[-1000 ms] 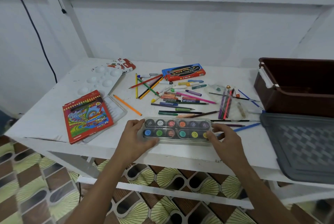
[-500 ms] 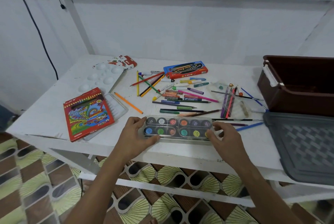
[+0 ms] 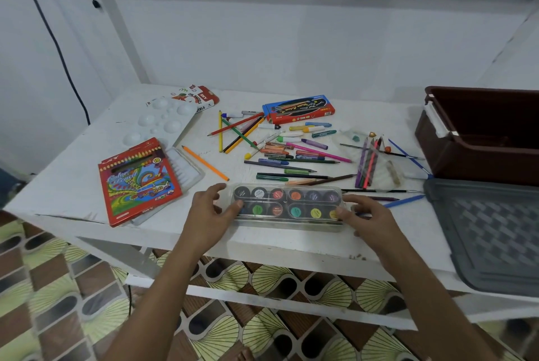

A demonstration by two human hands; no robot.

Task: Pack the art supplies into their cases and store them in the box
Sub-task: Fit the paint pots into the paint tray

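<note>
Paint case [image 3: 287, 206]: clear, lid on, twelve pots in two rows, at the desk's [image 3: 73, 185] near edge.
Left hand [image 3: 211, 212]: fingers curled on the case's left end.
Right hand [image 3: 369, 216]: gripping its right end.
Box [image 3: 478, 139]: brown, open, far right; contents unclear.
Cartons: three, closed.
Loose pencils [image 3: 280, 153]: scattered mid-desk.
Floor: patterned tile.

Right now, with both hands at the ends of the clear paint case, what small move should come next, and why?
Probably lift the paint case and carry it right toward the brown box. The left hand and right hand grip its two ends, the lid looks down over the pots, and the box stands open with its grey lid lying beside it. The loose pencils still need cases.
</note>
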